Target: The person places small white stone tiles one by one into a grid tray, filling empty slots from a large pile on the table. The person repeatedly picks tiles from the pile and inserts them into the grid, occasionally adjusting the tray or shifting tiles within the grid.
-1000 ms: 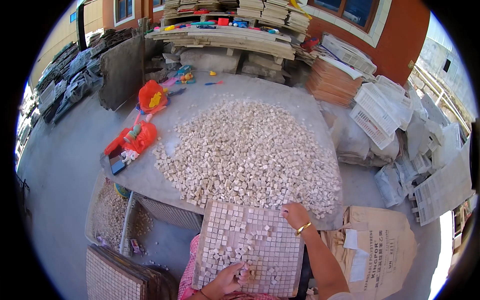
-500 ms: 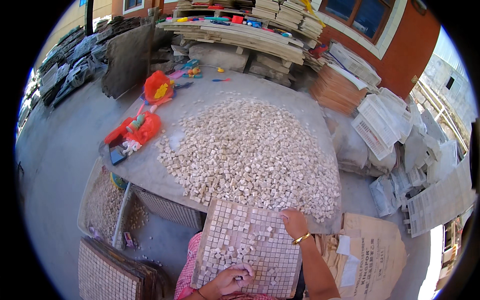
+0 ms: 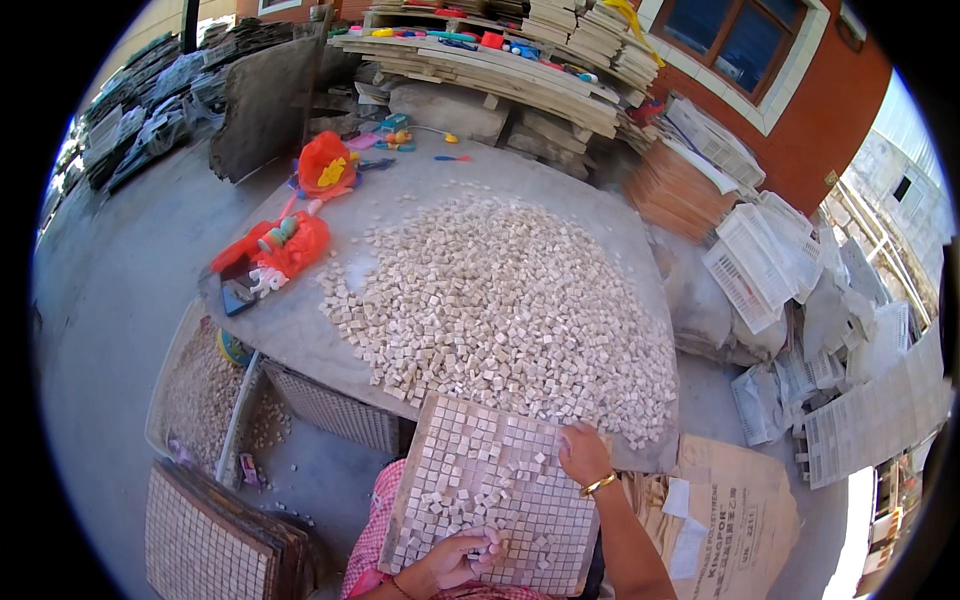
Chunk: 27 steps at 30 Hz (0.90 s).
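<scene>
A square mosaic tray (image 3: 432, 420) lies tilted across my lap, its grid partly filled with small pale stone cubes. Several loose cubes (image 3: 482, 497) are scattered over its middle. Low on the tray, my left hand (image 3: 460, 560) is closed with thumb and fingertips pressed together; whatever they pinch is too small to name. At the tray's upper right edge, my right hand (image 3: 585, 455), with a gold bangle on its wrist, is closed with bent fingers against the grid. Its fingertips are partly hidden. Just beyond the tray spreads a big heap of stone cubes (image 3: 500, 310) on a grey table (image 3: 290, 345).
Red plastic bags (image 3: 300, 245) and a dark phone-like slab (image 3: 238, 297) lie at the table's left. Left of my lap are a bin of chips (image 3: 205, 400) and stacked filled trays (image 3: 205, 530). A printed paper sack (image 3: 745, 510) lies right, below white plastic crates (image 3: 750, 265).
The whole view has tilted and shifted slightly. Both hands stay at nearly the same places on the tray, the left one still pinched. No cube's move can be made out.
</scene>
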Available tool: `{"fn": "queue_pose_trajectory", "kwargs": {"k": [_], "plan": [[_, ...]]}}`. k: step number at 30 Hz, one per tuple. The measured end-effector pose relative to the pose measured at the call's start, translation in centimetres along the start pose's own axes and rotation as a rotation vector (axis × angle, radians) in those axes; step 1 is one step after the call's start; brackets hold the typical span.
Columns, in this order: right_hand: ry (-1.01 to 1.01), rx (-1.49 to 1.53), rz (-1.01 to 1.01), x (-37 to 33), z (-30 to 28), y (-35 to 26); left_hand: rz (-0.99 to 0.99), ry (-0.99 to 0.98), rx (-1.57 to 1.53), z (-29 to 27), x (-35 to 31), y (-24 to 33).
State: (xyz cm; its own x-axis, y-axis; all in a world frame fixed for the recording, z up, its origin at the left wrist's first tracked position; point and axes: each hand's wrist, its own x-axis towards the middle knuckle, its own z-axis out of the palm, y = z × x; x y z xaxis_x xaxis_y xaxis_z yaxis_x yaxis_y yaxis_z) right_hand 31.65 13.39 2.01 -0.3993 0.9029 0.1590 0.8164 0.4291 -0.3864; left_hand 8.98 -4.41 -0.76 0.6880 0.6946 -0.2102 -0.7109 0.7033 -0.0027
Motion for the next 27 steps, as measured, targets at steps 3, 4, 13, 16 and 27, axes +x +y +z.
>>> {"fn": "queue_pose_trajectory", "kwargs": {"k": [3,4,13,16,27], "plan": [[0.0,0.007,-0.021,0.1,-0.3,0.2,-0.013,0.008,-0.036,0.0,-0.1,0.0],[0.002,0.019,-0.023,0.0,-0.3,0.3,-0.009,0.015,-0.031,0.0,-0.1,0.0],[0.147,0.004,-0.074,-0.9,0.2,0.3,0.015,0.05,0.04,-0.5,-0.2,-0.1],[0.101,-0.009,-0.03,-1.4,0.6,0.8,0.018,0.059,0.034,-0.4,-0.2,-0.1],[0.056,-0.119,0.031,-0.5,0.6,0.3,0.001,0.04,-0.005,-0.8,-0.2,-0.1]]}}
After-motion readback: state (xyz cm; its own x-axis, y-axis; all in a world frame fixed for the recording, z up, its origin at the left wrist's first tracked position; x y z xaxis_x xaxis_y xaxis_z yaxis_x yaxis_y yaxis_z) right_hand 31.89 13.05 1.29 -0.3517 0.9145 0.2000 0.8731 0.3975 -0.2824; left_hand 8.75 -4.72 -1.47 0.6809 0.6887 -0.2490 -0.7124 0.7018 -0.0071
